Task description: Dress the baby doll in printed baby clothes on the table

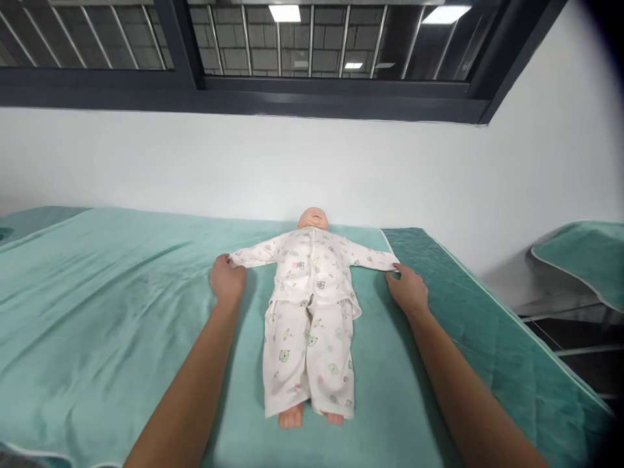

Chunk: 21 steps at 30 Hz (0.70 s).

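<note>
Hands [319, 283] spread wide, each apparently pinching a doll's sleeve end [387, 262].

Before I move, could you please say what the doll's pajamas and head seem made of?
The pajamas look like matte printed cotton or similar fabric, from their soft folds; the head looks like smooth plastic or vinyl, given its faint sheen and moulded features.

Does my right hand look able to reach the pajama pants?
Probably yes: bare green sheet lies between the right hand and the pants, though its fingers are at the sleeve cuff.
</note>
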{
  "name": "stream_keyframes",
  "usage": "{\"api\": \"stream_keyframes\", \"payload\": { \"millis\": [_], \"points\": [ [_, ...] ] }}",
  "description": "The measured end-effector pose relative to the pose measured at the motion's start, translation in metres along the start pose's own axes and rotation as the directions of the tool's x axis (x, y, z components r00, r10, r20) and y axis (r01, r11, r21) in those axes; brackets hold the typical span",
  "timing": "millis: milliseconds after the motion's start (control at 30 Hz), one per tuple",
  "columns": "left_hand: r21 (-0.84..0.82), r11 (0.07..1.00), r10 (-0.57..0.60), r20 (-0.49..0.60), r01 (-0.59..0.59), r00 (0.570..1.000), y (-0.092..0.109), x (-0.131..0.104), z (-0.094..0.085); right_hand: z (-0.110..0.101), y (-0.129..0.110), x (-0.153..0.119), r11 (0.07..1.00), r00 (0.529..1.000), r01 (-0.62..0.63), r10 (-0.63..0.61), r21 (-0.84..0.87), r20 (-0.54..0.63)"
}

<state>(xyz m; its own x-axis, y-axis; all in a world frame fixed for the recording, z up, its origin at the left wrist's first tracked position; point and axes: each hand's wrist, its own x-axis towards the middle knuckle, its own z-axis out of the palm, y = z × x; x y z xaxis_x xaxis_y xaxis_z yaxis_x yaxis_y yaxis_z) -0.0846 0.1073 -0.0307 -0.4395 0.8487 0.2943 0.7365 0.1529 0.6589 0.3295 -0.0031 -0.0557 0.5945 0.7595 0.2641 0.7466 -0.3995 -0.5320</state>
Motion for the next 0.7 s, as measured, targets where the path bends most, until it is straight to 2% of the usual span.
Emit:
{"api": "stream_keyframes", "payload": {
  "millis": [100,333,467,567,633,700],
  "points": [
    [0.023,1.0,0.003,0.007,-0.003,1.0,-0.002,0.005,0.001,0.003,0.007,0.007,0.997,0.999,-0.024,0.026,0.067,-0.026],
    [0.092,0.994,-0.054,0.032,0.051,0.998,0.004,0.006,0.0,0.007,0.012,0.013,0.973,0.996,0.048,-0.029,0.226,-0.086],
    [0.185,0.98,0.072,0.0,-0.071,0.997,0.007,-0.005,-0.005,0.003,0.011,0.014,0.955,0.995,0.044,-0.017,0.293,-0.094],
    [0.277,0.948,0.161,0.016,-0.159,0.987,0.007,-0.011,-0.008,0.0,0.011,0.013,0.95,0.996,0.037,-0.01,0.31,-0.089],
    [0.266,0.952,0.15,0.023,-0.151,0.988,0.005,-0.009,-0.009,0.0,0.013,0.014,0.949,0.997,0.044,-0.022,0.313,-0.072],
    [0.163,0.98,0.108,0.021,-0.11,0.994,0.001,-0.004,-0.008,0.0,0.015,0.016,0.949,0.998,0.045,-0.031,0.311,-0.049]
  ]
}}
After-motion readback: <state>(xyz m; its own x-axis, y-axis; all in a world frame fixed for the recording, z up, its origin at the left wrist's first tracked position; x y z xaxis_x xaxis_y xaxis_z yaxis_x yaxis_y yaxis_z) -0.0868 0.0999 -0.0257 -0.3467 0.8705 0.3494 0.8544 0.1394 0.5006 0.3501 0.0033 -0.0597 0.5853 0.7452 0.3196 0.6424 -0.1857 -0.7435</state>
